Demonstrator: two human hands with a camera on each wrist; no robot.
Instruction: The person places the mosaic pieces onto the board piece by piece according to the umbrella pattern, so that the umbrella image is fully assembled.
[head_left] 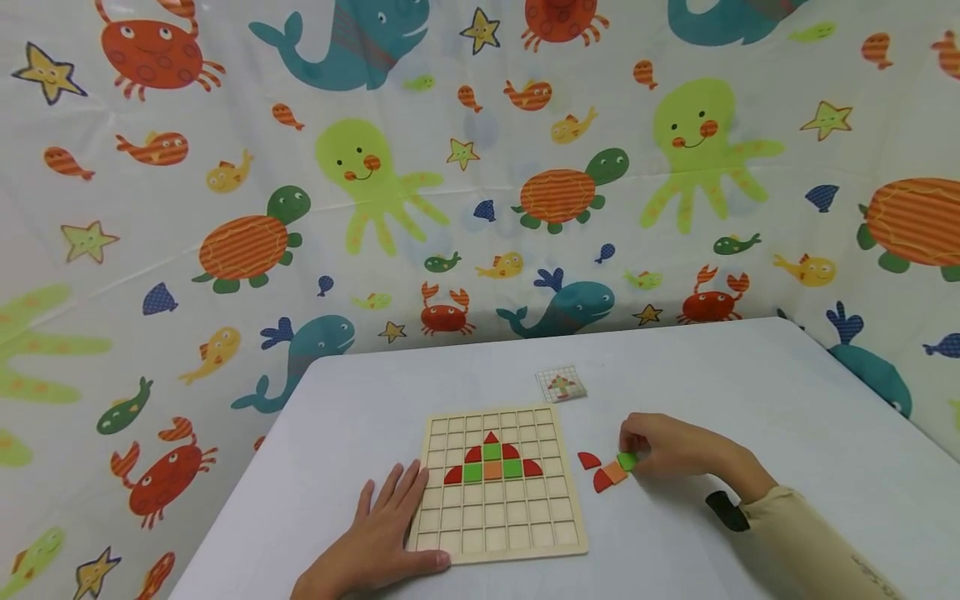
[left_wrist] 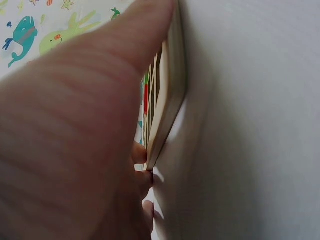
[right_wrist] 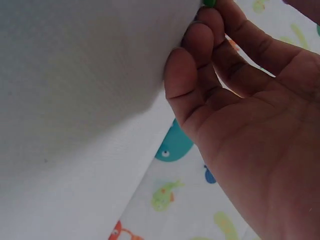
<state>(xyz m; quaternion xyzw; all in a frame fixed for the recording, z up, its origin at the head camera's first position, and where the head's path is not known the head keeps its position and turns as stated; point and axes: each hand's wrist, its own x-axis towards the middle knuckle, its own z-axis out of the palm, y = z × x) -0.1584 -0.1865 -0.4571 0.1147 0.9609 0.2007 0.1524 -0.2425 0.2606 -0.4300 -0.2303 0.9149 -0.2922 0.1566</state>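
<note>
A wooden grid board (head_left: pixel 502 521) lies on the table, with red, green and orange tiles set in its cells like a stepped tree. My left hand (head_left: pixel 378 533) rests on the board's left side, fingers spread along the edge and thumb at the near corner. To the right of the board, my right hand (head_left: pixel 663 446) pinches a green tile (head_left: pixel 627 461) at table level; in the right wrist view only a sliver of it shows by the index fingertip. Beside it lie an orange square tile (head_left: pixel 615 472) and two red quarter-round tiles, one nearer (head_left: pixel 602 481) and one farther (head_left: pixel 588 460).
Behind the board lies a small card (head_left: pixel 561 385) printed with a grid and a coloured pattern. The white table (head_left: pixel 697 367) ends at a curtain (head_left: pixel 450 192) printed with sea animals.
</note>
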